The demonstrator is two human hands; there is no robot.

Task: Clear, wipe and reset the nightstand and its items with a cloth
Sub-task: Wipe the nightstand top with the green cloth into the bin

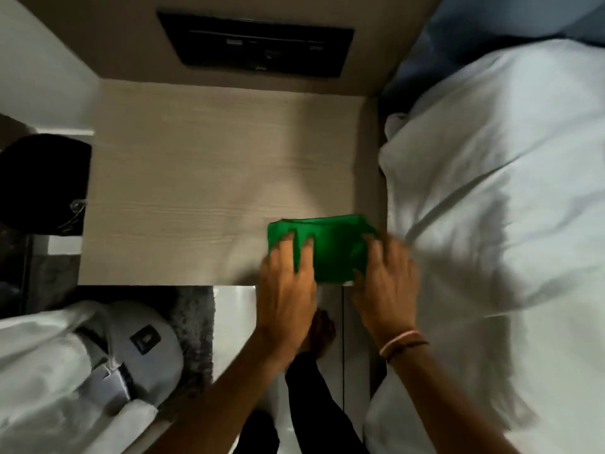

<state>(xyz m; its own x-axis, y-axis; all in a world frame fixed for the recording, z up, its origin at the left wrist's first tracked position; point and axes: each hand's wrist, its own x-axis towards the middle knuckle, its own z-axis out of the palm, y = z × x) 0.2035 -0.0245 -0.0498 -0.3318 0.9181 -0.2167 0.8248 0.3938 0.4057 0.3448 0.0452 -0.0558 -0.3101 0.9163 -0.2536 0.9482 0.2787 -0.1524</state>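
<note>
A folded green cloth (330,244) lies on the pale wood nightstand top (203,178), at its front right corner. My left hand (286,283) rests flat on the cloth's left part, fingers spread. My right hand (384,276) presses on the cloth's right edge, blurred by motion. Both hands lie on the cloth. Apart from the cloth, the nightstand top has nothing on it.
A black control panel (255,44) is set in the wall behind the nightstand. A white duvet (491,208) covers the bed at right. A dark round object (42,181) sits at left. White fabric and a white cap (144,342) lie at lower left.
</note>
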